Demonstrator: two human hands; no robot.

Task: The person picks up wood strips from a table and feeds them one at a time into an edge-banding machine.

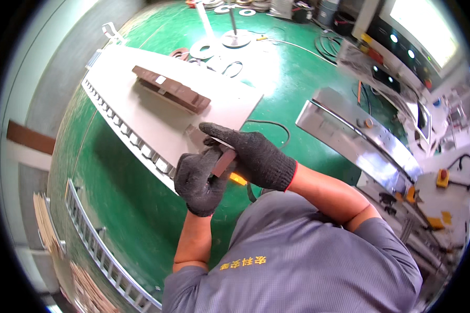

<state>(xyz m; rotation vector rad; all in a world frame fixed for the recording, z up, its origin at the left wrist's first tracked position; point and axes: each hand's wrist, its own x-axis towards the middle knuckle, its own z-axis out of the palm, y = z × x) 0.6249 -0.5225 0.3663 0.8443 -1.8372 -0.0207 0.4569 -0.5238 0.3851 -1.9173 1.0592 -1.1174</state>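
Note:
Both my hands wear dark knitted gloves and meet over the near end of a long white table (167, 128). My left hand (201, 180) is closed around a small reddish-brown block-like piece (224, 162). From the right, my right hand (261, 159) grips the same piece, its index finger stretched along the top. A thin pale edge shows under that finger; what it belongs to is hidden. Farther up the table lies a stack of long brown bars (169, 89), apart from my hands.
A metal machine bed (355, 138) stands to the right, by a control box with a red-and-yellow button (442, 178). Cables and a hose (297, 48) run over the green floor. A round-based stand (236, 39) is beyond the table; a metal rail (102, 248) stands lower left.

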